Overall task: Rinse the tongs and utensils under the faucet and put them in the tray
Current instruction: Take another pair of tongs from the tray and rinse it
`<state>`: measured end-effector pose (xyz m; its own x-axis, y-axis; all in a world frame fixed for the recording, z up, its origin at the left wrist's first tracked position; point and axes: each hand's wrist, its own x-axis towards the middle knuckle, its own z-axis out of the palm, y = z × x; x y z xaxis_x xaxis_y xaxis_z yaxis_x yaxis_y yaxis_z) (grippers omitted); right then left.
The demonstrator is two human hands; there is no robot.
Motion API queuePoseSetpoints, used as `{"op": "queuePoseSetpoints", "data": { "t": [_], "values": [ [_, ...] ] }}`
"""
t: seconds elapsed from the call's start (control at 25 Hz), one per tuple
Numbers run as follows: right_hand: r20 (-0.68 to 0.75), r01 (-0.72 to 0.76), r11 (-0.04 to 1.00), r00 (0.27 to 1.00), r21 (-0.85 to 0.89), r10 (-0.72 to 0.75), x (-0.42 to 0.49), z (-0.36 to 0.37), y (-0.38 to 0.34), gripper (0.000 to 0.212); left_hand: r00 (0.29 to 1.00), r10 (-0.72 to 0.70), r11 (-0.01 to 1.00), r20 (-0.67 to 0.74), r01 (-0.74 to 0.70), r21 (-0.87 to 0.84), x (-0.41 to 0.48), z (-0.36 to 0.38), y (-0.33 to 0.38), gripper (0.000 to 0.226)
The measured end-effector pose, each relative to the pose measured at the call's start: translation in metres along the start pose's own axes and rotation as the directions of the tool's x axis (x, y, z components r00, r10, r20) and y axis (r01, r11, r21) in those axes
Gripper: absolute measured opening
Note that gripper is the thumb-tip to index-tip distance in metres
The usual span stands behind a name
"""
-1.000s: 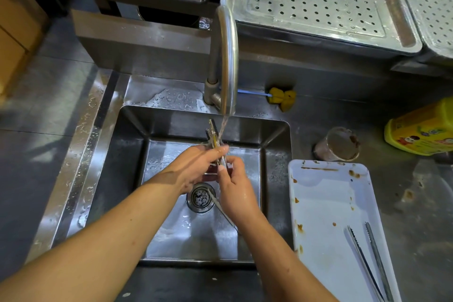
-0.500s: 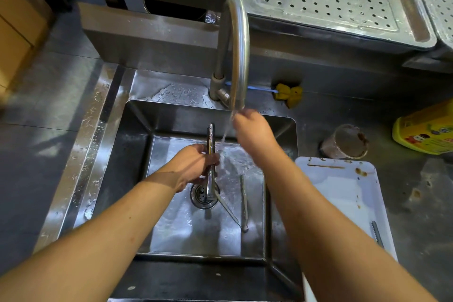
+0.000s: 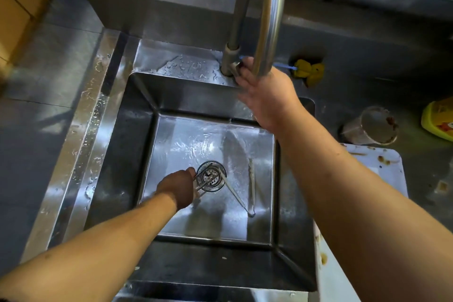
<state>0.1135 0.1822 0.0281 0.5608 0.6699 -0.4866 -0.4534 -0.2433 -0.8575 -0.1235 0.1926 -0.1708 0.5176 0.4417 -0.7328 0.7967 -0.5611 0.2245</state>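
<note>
Lower now, the left hand grasps tongs over the drain. The right hand has reached the base of the faucet; whether its fingers grip there cannot be told.

Both bare arms reach forward, well apart.
The left grip is held low, its back turned up, fingers curled round tongs. The right grip stretches farther out and higher (its forearm fills the view's right side), fingers at the faucet base, partly hidden; whether they clasp it cannot be told.
</note>
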Motion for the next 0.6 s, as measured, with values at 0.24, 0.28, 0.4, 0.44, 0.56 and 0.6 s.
{"op": "queuePoseSetpoints", "data": {
  "t": [0.24, 0.28, 0.4, 0.44, 0.56, 0.6],
  "values": [
    [-0.052, 0.122, 0.745, 0.977, -0.656, -0.207, 0.002, -0.025, 0.050, 0.034, 0.999, 0.045, 0.990, -0.012, -0.043, 0.132, 0.020, 0.049, -0.018, 0.041],
    [-0.062, 0.102, 0.692, 0.976, -0.714, -0.208, 0.002, -0.032, 0.057, 0.036, 0.999, 0.041, 0.989, 0.006, -0.042, 0.142, 0.024, 0.054, -0.020, 0.042],
    [0.015, 0.132, 0.394, 0.958, -0.910, -0.287, -0.003, -0.058, 0.080, 0.043, 0.999, 0.000, 0.987, 0.054, -0.009, 0.159, 0.034, 0.069, -0.028, 0.050],
    [0.075, 0.150, 0.233, 0.950, -0.961, -0.302, -0.007, -0.065, 0.086, 0.051, 0.999, -0.017, 0.987, 0.047, 0.010, 0.160, 0.037, 0.075, -0.030, 0.050],
    [0.135, 0.135, -0.022, 0.941, -0.991, -0.310, -0.002, -0.074, 0.090, 0.082, 0.999, -0.033, 0.984, 0.010, 0.031, 0.177, 0.042, 0.087, -0.032, 0.044],
    [0.121, 0.115, -0.039, 0.950, -0.993, -0.289, 0.007, -0.074, 0.086, 0.088, 0.999, -0.034, 0.983, 0.002, 0.033, 0.178, 0.044, 0.088, -0.032, 0.042]
  ]
}}
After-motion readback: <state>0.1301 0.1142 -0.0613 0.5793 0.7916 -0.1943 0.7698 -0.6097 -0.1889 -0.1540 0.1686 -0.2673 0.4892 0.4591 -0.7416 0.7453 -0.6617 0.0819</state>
